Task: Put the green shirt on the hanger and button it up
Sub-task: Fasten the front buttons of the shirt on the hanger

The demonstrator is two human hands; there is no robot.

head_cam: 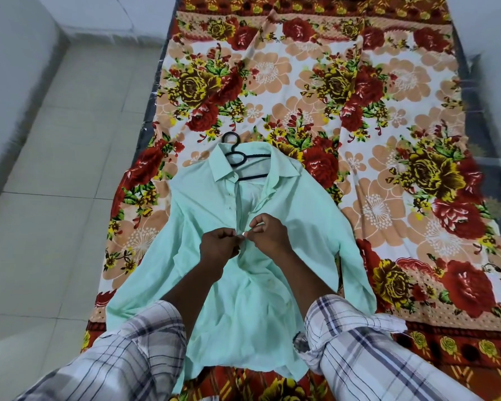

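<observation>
A green shirt (214,256) lies flat, front up, at lower centre of the frame on a floral bedsheet (388,140), with a black hanger (237,157) inside its collar, hook toward the top. Both hands meet at the placket mid-chest: the left hand (217,247) and right hand (269,235) each pinch the fabric edges around a button, fingers closed. Plaid sleeves (133,342) fill the bottom.
</observation>
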